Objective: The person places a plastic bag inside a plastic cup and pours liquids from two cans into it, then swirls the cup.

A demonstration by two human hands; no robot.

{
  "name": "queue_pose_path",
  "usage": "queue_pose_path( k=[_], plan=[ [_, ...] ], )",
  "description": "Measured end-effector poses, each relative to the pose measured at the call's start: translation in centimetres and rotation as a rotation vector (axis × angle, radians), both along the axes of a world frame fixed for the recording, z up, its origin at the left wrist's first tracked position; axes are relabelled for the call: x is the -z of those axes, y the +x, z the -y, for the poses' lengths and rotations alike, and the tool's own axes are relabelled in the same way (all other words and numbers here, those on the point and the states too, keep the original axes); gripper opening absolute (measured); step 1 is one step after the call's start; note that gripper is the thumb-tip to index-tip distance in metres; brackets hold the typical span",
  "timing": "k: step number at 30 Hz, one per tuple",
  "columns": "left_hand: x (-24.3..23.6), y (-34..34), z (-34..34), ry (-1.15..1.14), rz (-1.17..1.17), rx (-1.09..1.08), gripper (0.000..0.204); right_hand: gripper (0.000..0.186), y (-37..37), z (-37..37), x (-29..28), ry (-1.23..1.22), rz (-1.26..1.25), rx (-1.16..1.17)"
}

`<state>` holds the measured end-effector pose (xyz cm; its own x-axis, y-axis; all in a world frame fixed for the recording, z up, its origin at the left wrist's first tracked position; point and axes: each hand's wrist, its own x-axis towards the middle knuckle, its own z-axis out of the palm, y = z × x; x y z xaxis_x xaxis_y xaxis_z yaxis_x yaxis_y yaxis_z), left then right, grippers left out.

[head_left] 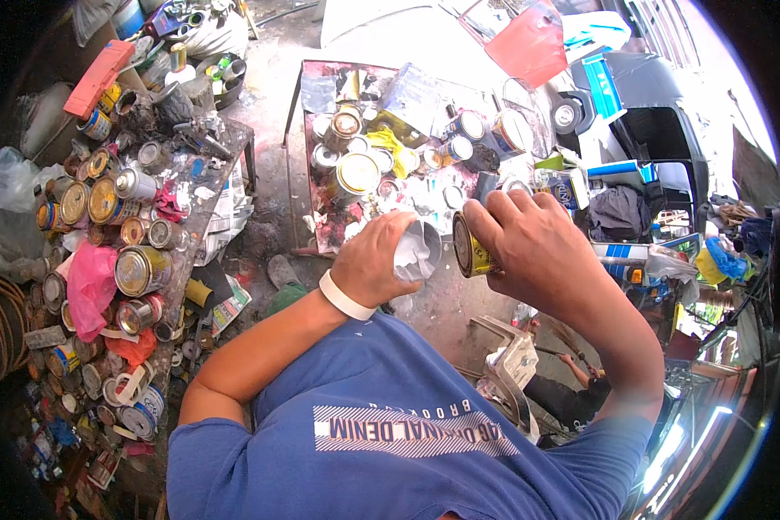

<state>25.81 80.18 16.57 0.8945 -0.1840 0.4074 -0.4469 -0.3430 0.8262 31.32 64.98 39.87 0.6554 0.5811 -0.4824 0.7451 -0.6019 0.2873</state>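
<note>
Left hand point(368, 258) is gripping pale cup point(418, 252); just right of that grip, right hand point(536, 243) is grasping tilted yellow can point(471, 249).

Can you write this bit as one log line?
left hand: holds cup; right hand: holds can, end toward cup; cup, can: apart; table: cans on top

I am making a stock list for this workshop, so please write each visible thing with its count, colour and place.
Cup: one, greyish, centre
Yellow can: one, dark-rimmed, centre
Other cans: many, mixed, upper centre and left
Large bag: one, pink, left
Chair: one, beige, lower right
Vehicle: one, dark, upper right
Another person: one, dark-trousered, lower right
Small clutter: uncountable
Left hand: one, white-banded wrist, holding cup
Right hand: one, bare, holding yellow can
</note>
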Motion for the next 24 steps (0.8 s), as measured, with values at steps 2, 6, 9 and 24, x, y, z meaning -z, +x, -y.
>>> queue_pose_path(
  k=[2,6,9,24],
  plan=[
    [0.13,-0.04,0.02,-0.021,-0.018,0.008,0.094,0.073,0.0,-0.02,-0.02,0.004,0.001,-0.005],
    [0.45,-0.1,0.13,-0.029,-0.041,0.013,0.093,0.073,-0.03,-0.03,0.0,-0.003,0.008,-0.011],
    [0.39,-0.06,0.14,-0.032,-0.041,0.022,0.093,0.073,-0.07,-0.12,-0.07,-0.011,0.007,-0.008],
    [0.27,0.01,0.21,-0.036,-0.017,0.029,0.092,0.041,0.21,-0.02,0.33,0.065,0.06,-0.111]
  ],
)
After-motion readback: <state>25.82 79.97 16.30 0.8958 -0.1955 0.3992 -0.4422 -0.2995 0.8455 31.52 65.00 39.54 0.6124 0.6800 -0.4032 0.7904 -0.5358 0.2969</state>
